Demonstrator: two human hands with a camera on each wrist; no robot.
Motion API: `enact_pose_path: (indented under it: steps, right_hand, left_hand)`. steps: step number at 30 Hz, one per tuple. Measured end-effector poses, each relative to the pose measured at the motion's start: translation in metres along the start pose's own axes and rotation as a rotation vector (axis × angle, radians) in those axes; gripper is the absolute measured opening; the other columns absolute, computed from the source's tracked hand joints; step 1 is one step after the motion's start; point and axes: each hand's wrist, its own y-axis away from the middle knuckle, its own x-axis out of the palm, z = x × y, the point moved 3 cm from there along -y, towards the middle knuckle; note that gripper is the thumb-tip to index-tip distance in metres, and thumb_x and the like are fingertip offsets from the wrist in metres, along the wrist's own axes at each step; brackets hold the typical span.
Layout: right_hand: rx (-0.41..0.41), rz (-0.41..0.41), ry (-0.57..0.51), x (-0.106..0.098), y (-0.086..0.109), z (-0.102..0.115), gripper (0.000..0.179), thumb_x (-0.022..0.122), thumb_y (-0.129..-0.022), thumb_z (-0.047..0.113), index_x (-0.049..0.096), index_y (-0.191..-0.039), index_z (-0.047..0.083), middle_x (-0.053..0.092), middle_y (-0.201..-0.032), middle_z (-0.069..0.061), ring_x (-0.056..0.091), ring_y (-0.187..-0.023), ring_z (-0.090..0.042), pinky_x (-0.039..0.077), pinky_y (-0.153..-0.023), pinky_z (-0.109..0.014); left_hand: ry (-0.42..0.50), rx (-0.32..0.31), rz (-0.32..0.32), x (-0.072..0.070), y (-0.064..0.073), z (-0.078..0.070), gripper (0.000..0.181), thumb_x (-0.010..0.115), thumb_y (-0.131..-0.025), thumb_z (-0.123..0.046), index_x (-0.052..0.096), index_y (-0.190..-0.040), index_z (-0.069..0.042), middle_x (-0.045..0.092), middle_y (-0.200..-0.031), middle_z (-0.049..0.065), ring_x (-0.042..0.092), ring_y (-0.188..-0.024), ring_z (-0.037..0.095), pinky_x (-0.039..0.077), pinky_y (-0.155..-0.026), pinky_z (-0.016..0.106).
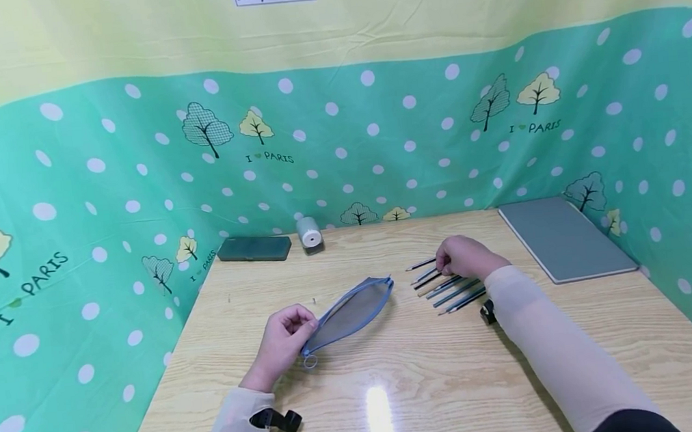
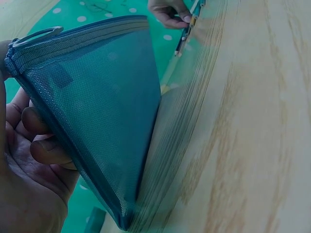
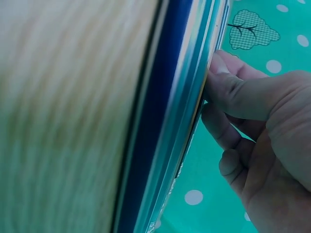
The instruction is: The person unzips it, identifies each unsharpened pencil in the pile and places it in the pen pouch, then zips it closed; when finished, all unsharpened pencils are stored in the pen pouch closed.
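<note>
My left hand (image 1: 284, 338) grips one end of a grey mesh zip pouch (image 1: 354, 308) with blue edging, near its round zipper pull (image 1: 311, 362). The pouch's top gapes open in the head view; in the left wrist view its mesh side (image 2: 102, 97) faces the camera. On the right, my right hand (image 1: 463, 257) is over a row of pencils (image 1: 452, 294) lying side by side on the table. Its thumb and forefinger (image 3: 226, 80) pinch a pencil at the row's far side; the fingers partly hide which one. Most pencils are dark or blue, one wood-coloured.
At the back left lie a dark green case (image 1: 254, 249) and a small grey-green device with a white round front (image 1: 310, 235). A large grey notebook or board (image 1: 564, 238) lies at the back right. A tiny scrap (image 1: 314, 301) sits behind the pouch. Patterned cloth (image 1: 377, 151) walls the table.
</note>
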Motion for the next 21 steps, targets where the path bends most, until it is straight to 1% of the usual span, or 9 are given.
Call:
enact_pose_path:
  steps: [5,12,17,21]
  right_hand:
    - [0.001,0.005,0.015,0.0015,-0.0002,-0.0008,0.018,0.076,-0.093,0.001,0.075,-0.082,0.016,0.068,-0.084,0.002,0.06,-0.082,-0.02,0.051,-0.08,-0.041]
    - [-0.004,0.006,0.052,0.0015,0.0,-0.0033,0.02,0.071,-0.097,0.003,0.073,-0.083,0.016,0.064,-0.083,0.002,0.058,-0.081,-0.02,0.05,-0.079,-0.041]
    - [-0.013,0.006,0.041,0.003,0.0007,-0.0042,0.02,0.07,-0.098,0.003,0.071,-0.083,0.016,0.063,-0.083,0.002,0.057,-0.08,-0.019,0.049,-0.077,-0.039]
    - [-0.039,-0.004,0.038,0.0035,0.0017,-0.0046,0.018,0.07,-0.099,0.005,0.071,-0.084,0.016,0.063,-0.083,0.003,0.057,-0.079,-0.018,0.049,-0.076,-0.039]
  left_hand:
    - [0.002,0.001,0.004,-0.0001,0.0,0.001,0.007,0.068,-0.098,0.0,0.069,-0.091,-0.002,0.065,-0.078,0.009,0.052,-0.059,0.007,0.043,-0.054,0.022]
    - [-0.011,-0.002,0.006,-0.0003,-0.0002,0.0026,0.007,0.068,-0.098,-0.001,0.069,-0.091,-0.003,0.066,-0.078,0.013,0.052,-0.059,0.007,0.043,-0.054,0.022]
    - [-0.013,-0.002,0.004,-0.0002,-0.0004,0.0027,0.007,0.068,-0.098,-0.001,0.069,-0.091,-0.003,0.066,-0.078,0.013,0.052,-0.059,0.007,0.043,-0.054,0.022]
    - [-0.016,0.001,0.002,-0.0004,-0.0003,0.0033,0.007,0.068,-0.098,-0.001,0.069,-0.091,-0.003,0.065,-0.077,0.011,0.052,-0.059,0.007,0.043,-0.054,0.022]
